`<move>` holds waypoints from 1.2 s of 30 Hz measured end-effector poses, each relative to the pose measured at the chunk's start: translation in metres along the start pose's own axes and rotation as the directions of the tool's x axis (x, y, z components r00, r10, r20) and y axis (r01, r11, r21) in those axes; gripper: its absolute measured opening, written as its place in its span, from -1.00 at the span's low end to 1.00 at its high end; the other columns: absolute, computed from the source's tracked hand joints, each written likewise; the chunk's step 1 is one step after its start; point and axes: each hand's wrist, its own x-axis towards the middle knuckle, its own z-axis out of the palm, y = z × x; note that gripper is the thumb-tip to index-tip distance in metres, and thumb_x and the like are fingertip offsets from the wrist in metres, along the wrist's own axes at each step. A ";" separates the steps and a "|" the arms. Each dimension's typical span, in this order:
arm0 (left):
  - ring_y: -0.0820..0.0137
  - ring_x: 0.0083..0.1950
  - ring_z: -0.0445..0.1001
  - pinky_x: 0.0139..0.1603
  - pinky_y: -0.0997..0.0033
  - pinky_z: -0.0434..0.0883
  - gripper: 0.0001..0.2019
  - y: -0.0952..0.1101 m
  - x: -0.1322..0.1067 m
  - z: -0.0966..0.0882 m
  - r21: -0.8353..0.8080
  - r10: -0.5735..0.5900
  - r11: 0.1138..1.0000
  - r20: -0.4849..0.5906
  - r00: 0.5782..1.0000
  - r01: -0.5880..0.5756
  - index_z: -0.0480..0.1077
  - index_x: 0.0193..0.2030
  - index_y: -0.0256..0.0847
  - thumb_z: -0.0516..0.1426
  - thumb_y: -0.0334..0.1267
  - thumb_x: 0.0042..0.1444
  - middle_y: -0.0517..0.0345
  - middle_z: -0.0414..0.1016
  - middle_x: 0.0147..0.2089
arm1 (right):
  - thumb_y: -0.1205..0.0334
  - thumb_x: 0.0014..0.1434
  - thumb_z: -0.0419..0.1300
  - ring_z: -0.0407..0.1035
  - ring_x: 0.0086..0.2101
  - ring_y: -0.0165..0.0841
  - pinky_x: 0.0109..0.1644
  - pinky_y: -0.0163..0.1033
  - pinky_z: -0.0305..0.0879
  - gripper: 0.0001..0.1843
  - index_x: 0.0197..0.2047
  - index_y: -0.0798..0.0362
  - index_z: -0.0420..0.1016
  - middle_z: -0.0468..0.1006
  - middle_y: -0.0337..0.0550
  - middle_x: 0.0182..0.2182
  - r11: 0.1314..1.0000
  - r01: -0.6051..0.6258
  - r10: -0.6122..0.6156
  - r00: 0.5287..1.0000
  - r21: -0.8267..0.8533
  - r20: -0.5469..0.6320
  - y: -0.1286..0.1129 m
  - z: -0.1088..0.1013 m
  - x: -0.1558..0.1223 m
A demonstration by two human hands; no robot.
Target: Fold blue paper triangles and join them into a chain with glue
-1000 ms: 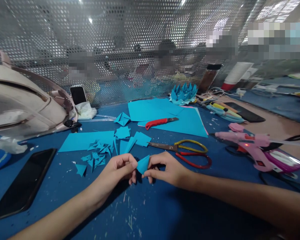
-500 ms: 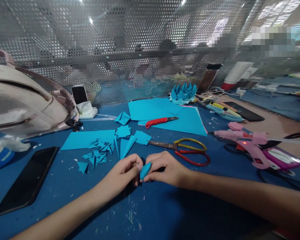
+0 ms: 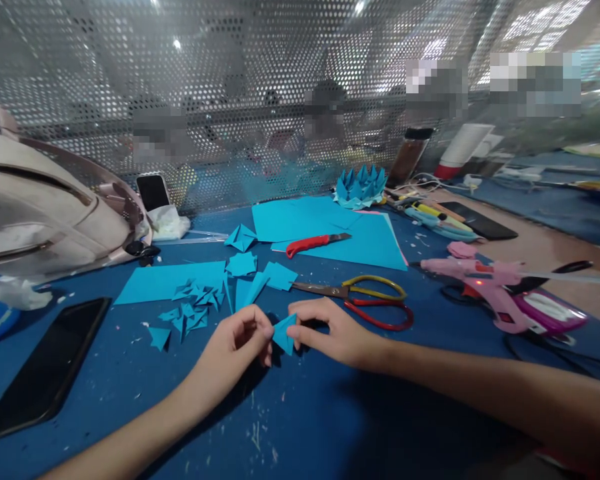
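Between my two hands is a small folded piece of blue paper [image 3: 284,335], roughly triangular with a point downward. My left hand [image 3: 247,337] pinches its left corner between thumb and fingers. On the other side my right hand [image 3: 327,330] grips its right edge, thumb in front. Several folded blue paper pieces [image 3: 193,303] lie in a heap left of my hands, with one small triangle [image 3: 159,338] apart from them. Just beyond my fingers are a folded paper cone [image 3: 247,290] and scissors [image 3: 337,291] with one yellow and one red handle loop.
Blue sheets [image 3: 300,217] lie farther back under a red-handled knife [image 3: 313,245]. A spiky blue paper ornament [image 3: 361,189] stands near the perforated screen [image 3: 260,87]. At right is a pink glue gun [image 3: 490,283]; at left, a phone [image 3: 47,363] and a pale bag [image 3: 45,200].
The folded paper has been turned so that its flat triangular side shows. My hands are slightly farther apart, and the whole view has shifted a little.
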 end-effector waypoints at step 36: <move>0.46 -0.51 0.33 -0.44 0.48 0.24 -0.73 0.004 -0.002 -0.003 0.138 -0.062 0.989 0.072 0.995 0.051 0.27 -0.43 -0.17 0.09 -0.07 0.21 0.29 0.33 -0.57 | 0.23 0.34 0.06 0.22 -0.50 -0.49 -0.39 -0.36 0.08 -0.60 -0.54 0.13 0.36 0.35 -0.28 -0.54 1.000 -0.001 0.000 0.993 0.009 0.119 0.000 -0.011 0.000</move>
